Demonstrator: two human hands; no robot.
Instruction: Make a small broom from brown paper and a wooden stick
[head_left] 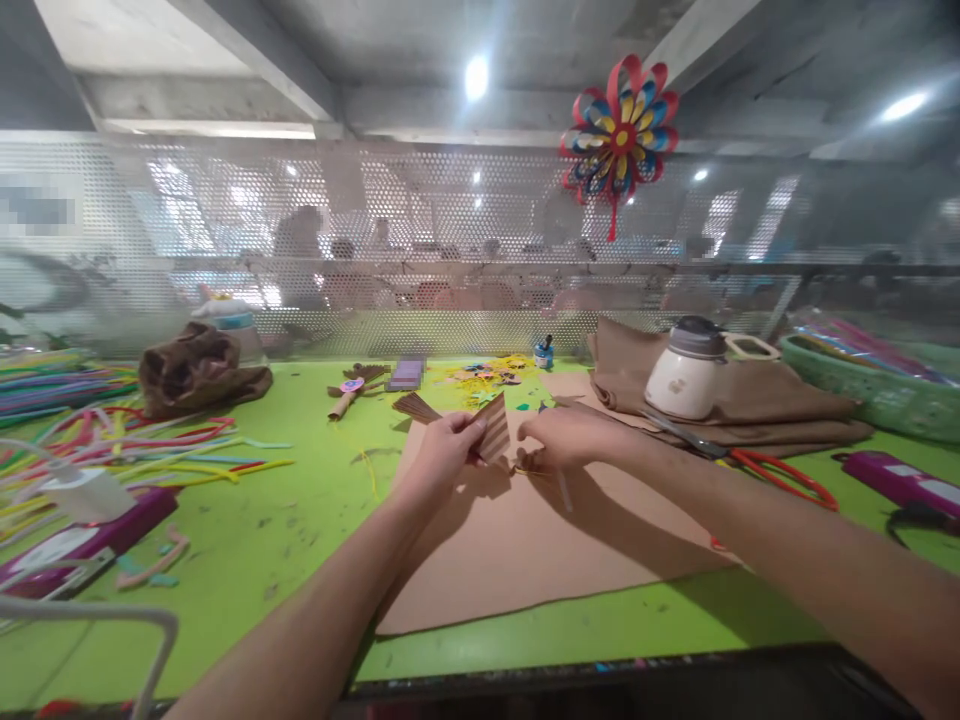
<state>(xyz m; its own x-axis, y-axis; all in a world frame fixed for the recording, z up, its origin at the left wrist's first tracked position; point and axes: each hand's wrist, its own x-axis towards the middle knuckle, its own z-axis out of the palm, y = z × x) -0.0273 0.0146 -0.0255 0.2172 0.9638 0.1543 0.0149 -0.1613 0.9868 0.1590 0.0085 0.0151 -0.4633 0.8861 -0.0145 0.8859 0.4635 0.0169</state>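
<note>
Presently: my left hand (448,448) pinches striped paper (495,428) inward of the bench's (255,535) near edge | right hand (561,438) curled, grip unclear | overtight pinching could crease it.

- I'm in what looks like a craft workshop.
- My bright green tabletop (285,560) carries thin multicoloured strips (67,390) and red-handled metal scissors (705,448).
- Above hangs a red, blue and yellow looped-petal flower (621,138).

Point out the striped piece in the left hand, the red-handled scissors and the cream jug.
Striped piece (496,430): head view, its striped face.
Red-handled scissors (705,447): head view, metal near the handles.
Cream jug (679,387): head view, front of its body.
</note>
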